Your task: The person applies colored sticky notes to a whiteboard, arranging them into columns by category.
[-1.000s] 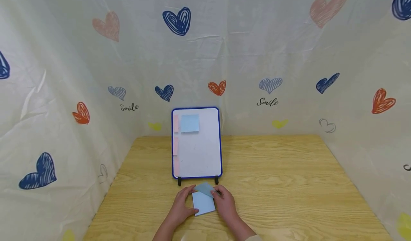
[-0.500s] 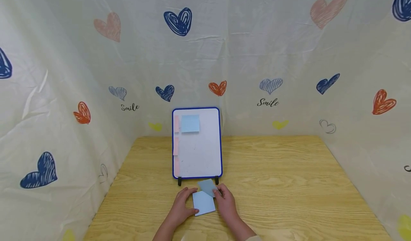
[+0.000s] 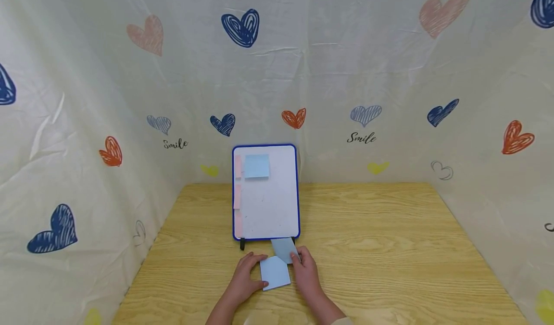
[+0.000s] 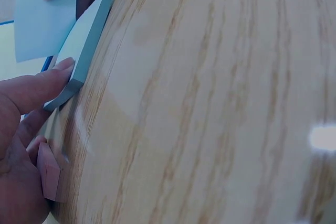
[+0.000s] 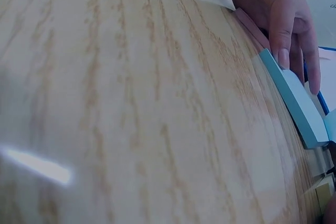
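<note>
A light-blue sticky note pad [image 3: 275,273] lies on the table in front of the whiteboard. My left hand [image 3: 242,279] holds it from the left, with the thumb on its near corner and fingers by its far edge. Between thumb and fingers, my right hand [image 3: 306,274] pinches a single blue sticky note [image 3: 283,249], raised off the pad and overlapping its far right corner. In the left wrist view, the note [image 4: 44,22] hangs beside the thick pad [image 4: 89,40]. The right wrist view shows the left thumb on the pad's end [image 5: 294,98].
A blue-framed whiteboard [image 3: 272,200] stands on black feet, bearing one blue note [image 3: 257,166] and several pink strips [image 3: 237,197]. A pink pad [image 4: 48,174] sits below the left hand, and a yellow pad [image 5: 324,195] near the right. A heart-printed curtain surrounds the wooden table [image 3: 381,238].
My right hand has shifted the sticky note to the right and toward the whiteboard's foot, uncovering more of the pad. My left hand has stayed at the pad.
</note>
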`<state>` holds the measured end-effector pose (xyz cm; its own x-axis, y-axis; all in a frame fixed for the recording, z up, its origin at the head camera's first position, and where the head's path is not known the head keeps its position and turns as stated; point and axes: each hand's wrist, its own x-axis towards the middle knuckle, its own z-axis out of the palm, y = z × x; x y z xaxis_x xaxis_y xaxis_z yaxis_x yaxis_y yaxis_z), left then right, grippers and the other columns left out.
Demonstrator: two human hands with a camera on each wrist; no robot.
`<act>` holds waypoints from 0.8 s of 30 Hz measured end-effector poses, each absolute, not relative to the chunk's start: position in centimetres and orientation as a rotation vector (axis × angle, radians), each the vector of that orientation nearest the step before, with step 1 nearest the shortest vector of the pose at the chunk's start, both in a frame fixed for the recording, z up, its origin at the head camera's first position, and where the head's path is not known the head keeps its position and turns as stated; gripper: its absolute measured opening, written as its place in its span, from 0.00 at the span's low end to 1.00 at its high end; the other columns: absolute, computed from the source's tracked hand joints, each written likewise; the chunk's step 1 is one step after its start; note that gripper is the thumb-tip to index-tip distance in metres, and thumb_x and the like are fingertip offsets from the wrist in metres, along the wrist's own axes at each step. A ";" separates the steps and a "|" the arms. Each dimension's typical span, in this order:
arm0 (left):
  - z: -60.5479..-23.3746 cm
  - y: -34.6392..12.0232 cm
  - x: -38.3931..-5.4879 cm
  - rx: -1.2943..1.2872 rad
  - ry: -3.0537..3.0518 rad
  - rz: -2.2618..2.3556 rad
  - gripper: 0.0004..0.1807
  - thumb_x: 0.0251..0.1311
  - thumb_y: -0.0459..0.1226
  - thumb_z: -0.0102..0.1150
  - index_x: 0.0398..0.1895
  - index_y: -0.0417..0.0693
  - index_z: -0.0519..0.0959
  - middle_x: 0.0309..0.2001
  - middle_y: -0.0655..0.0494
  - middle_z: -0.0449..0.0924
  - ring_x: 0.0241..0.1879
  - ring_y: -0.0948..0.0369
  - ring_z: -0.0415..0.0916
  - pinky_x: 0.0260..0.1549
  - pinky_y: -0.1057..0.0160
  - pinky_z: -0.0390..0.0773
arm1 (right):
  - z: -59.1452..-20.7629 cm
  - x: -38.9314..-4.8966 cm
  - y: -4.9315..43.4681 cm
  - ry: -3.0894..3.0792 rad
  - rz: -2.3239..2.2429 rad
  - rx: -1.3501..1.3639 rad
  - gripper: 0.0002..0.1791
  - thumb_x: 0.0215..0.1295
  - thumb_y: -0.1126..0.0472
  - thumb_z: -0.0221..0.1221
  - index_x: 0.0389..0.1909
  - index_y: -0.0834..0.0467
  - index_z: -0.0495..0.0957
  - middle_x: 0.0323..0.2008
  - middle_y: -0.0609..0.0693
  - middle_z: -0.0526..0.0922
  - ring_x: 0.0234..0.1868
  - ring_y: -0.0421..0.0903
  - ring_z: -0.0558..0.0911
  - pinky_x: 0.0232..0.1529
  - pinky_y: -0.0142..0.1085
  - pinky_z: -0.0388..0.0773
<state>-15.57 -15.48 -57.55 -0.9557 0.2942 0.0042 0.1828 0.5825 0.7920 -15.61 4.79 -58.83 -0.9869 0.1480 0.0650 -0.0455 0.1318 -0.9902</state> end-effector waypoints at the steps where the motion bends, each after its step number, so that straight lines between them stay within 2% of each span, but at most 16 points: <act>1: -57.5 -15.5 -15.6 0.406 2.679 1.320 0.33 0.44 0.31 0.76 0.58 0.44 0.76 0.60 0.44 0.74 0.67 0.35 0.53 0.62 0.34 0.56 | -58.8 -15.6 4.8 -2.244 1.980 -0.112 0.05 0.71 0.64 0.54 0.35 0.61 0.73 0.32 0.50 0.79 0.35 0.42 0.74 0.38 0.32 0.72; 7: -57.4 -15.5 -15.6 0.432 2.688 1.321 0.33 0.44 0.31 0.76 0.57 0.44 0.77 0.59 0.43 0.74 0.67 0.35 0.53 0.62 0.34 0.55 | -58.8 -15.9 5.0 -2.202 2.016 -0.181 0.07 0.71 0.65 0.54 0.33 0.64 0.71 0.24 0.52 0.75 0.25 0.41 0.70 0.29 0.32 0.69; 11: -57.3 -15.5 -15.6 0.456 2.693 1.321 0.32 0.44 0.32 0.76 0.57 0.44 0.77 0.59 0.42 0.75 0.66 0.34 0.54 0.61 0.33 0.55 | -58.6 -15.9 5.1 -2.159 2.063 -0.239 0.07 0.70 0.66 0.55 0.33 0.65 0.71 0.23 0.56 0.74 0.22 0.40 0.68 0.26 0.31 0.68; 16: -57.3 -15.5 -15.6 0.465 2.686 1.309 0.32 0.44 0.33 0.76 0.57 0.45 0.77 0.59 0.43 0.74 0.67 0.34 0.53 0.62 0.32 0.54 | -56.7 -15.5 5.2 -2.116 2.117 -0.237 0.06 0.70 0.69 0.53 0.33 0.67 0.72 0.25 0.61 0.75 0.23 0.42 0.69 0.27 0.31 0.67; 21: -57.3 -15.5 -15.5 0.490 2.697 1.282 0.32 0.45 0.33 0.76 0.57 0.45 0.77 0.59 0.44 0.75 0.67 0.34 0.53 0.62 0.33 0.54 | -53.9 -14.6 5.1 -2.134 2.120 -0.231 0.05 0.70 0.71 0.51 0.34 0.70 0.71 0.27 0.64 0.75 0.27 0.48 0.71 0.29 0.30 0.68; 24: -57.4 -15.5 -15.5 0.496 2.707 1.271 0.32 0.45 0.33 0.76 0.57 0.45 0.77 0.58 0.44 0.75 0.67 0.35 0.53 0.62 0.34 0.54 | -53.7 -14.6 5.2 -2.127 2.130 -0.238 0.05 0.70 0.71 0.51 0.34 0.70 0.72 0.28 0.64 0.76 0.30 0.52 0.73 0.32 0.32 0.71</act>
